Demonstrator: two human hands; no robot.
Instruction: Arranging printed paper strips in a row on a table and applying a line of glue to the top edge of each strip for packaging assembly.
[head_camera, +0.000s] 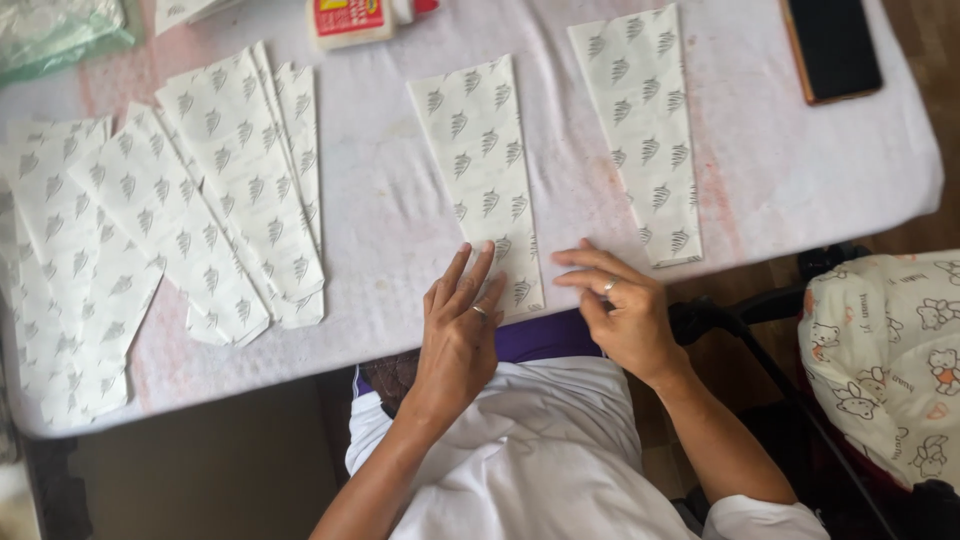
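1. Both hands rest nearest the camera; the left hand (460, 325) lies flat, fingers spread, on the near end of the middle patterned paper sleeve (480, 170); the right hand (620, 305), loosely open, touches the table (790, 170) beside it.
2. Judged step: flattening that sleeve's bottom edge.
3. More sleeves lie stacked (200, 200) leftward; another sleeve (645, 130) lies rightward.

White paper bag (480, 160), grey leaf print; white tablecloth (800, 170).
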